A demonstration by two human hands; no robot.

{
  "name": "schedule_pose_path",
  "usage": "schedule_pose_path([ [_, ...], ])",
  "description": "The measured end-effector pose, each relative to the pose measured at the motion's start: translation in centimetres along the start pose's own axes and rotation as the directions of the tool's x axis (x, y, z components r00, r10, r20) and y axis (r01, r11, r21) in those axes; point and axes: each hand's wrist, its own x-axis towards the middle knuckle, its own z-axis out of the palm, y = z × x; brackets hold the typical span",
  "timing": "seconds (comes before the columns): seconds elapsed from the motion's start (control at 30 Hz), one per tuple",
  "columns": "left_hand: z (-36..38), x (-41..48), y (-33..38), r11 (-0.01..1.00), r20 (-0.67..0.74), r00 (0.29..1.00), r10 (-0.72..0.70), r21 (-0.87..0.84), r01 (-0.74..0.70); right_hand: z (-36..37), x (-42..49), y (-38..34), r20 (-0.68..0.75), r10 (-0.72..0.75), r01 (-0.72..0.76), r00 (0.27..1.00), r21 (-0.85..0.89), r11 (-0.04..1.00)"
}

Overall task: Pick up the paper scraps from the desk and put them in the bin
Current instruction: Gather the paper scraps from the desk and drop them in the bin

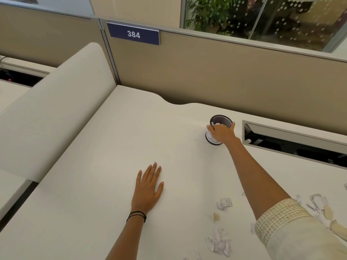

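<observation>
A: Why is the right hand [223,133] on the bin [218,129]?

B: My guess is either to steady it or to draw it nearer; the fingers are wrapped round its side and rim, thumb on the far edge, so the hand is closed on the bin itself; no scrap is visible in the hand.

A: And the left hand [149,186]?

B: Flat on the desk [93,184], fingers together and stretched out, holding nothing; it looks like a prop for the long reach.

A: Where are the scraps [219,243]?

B: Some white paper already shows inside the bin, just under the right fingertips; the rest lie well apart from that hand, near the desk's front edge; one crumpled bit [225,203] sits beside the right forearm, a cluster lower down, more beyond the sleeve [281,218] at the right; the bin stands far from them, which may be why it is gripped.
</observation>
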Motion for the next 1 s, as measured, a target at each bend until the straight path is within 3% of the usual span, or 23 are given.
schedule_pose_path([
  [0.13, -0.1, 0.1, 0.0, 1.000, 0.008, 1.000, -0.001, -0.003, 0.001, -0.4, -0.3, 0.3, -0.044, 0.030, -0.027, 0.999, 0.062, 0.998],
  [0.23, -0.2, 0.1, 0.1, 1.000, 0.012, 1.000, 0.001, -0.012, -0.001, -0.7, -1.3, 0.4, -0.185, 0.002, 0.019, 0.983, 0.111, 0.994],
  [0.37, -0.4, 0.2, 0.1, 1.000, 0.034, 0.999, -0.004, -0.011, 0.005, 0.4, -4.2, 0.4, -0.508, 0.008, 0.109, 0.861, 0.201, 0.973],
  [0.43, -0.7, 0.3, 0.3, 1.000, 0.052, 0.999, -0.009, -0.016, 0.010, 2.1, -6.5, 0.3, -0.590, 0.036, 0.172, 0.807, 0.293, 0.941],
  [0.53, -0.9, 0.2, 0.3, 0.999, 0.092, 0.996, -0.023, 0.027, 0.021, 6.4, -9.9, 0.5, -0.514, 0.038, 0.225, 0.857, 0.440, 0.869],
  [0.67, -1.0, 0.3, -0.1, 0.999, 0.155, 0.988, -0.013, 0.036, 0.008, 11.6, -13.8, 0.5, -0.330, -0.003, 0.189, 0.944, 0.533, 0.824],
  [0.8, -1.2, 0.1, -0.6, 0.999, 0.146, 0.989, 0.036, 0.004, -0.037, 14.8, -17.2, -0.7, -0.261, -0.008, 0.153, 0.965, 0.538, 0.829],
  [1.0, -1.5, -1.1, -1.1, 0.999, 0.197, 0.980, 0.026, -0.034, -0.020, 17.9, -22.0, -5.0, -0.161, -0.194, 0.243, 0.968, 0.401, 0.883],
])
